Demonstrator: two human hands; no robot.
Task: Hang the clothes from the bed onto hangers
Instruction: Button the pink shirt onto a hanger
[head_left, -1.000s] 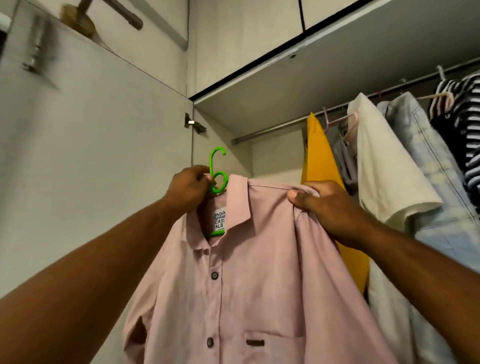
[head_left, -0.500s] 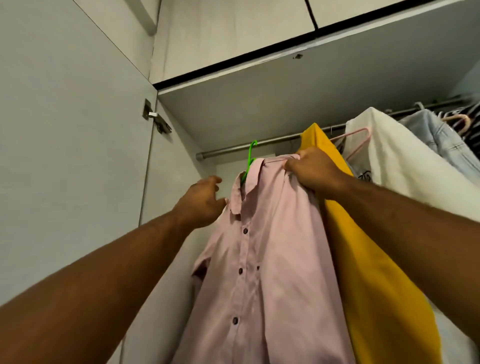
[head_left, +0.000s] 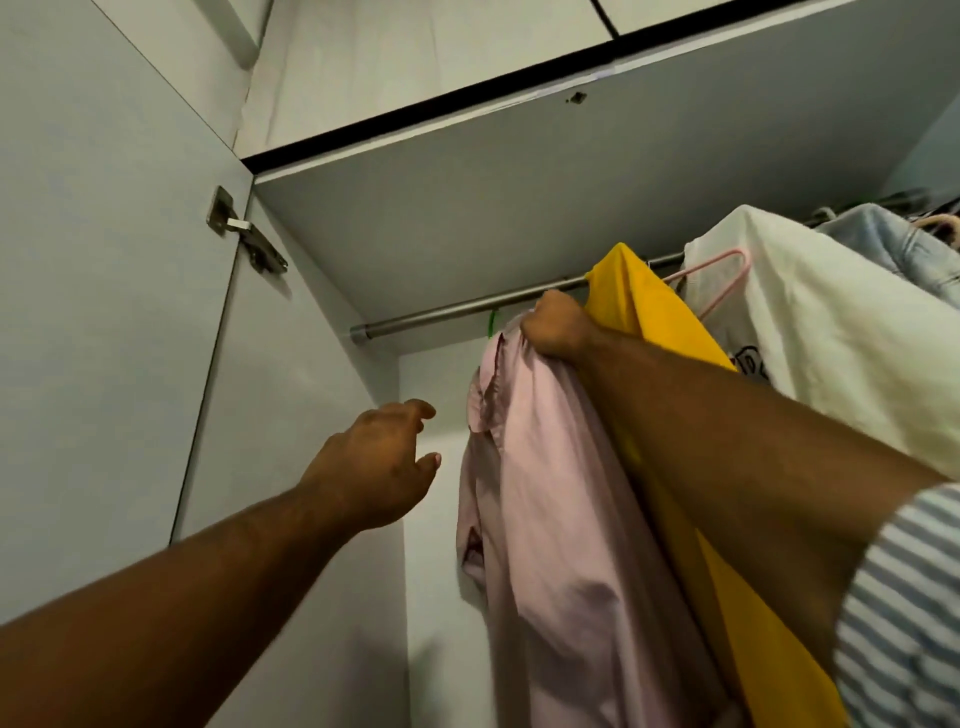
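A pink button shirt (head_left: 561, 519) hangs on a green hanger (head_left: 492, 322) whose hook reaches the metal wardrobe rail (head_left: 457, 310). My right hand (head_left: 556, 325) grips the shirt's shoulder just under the rail. To the left of the shirt my left hand (head_left: 384, 467) hovers with fingers loosely spread, touching nothing. Most of the hanger is hidden inside the shirt.
Right of the pink shirt hang a yellow garment (head_left: 654, 332), a white one (head_left: 810, 322) on a pink hanger (head_left: 722, 280) and a pale denim one (head_left: 893, 244). The open wardrobe door (head_left: 104, 312) with its hinge (head_left: 244, 234) stands at the left. A shelf (head_left: 519, 197) sits above.
My left hand let go of the hanger and drew back to the left. My right hand lifted the shirt up to the rail. The view tilted upward.
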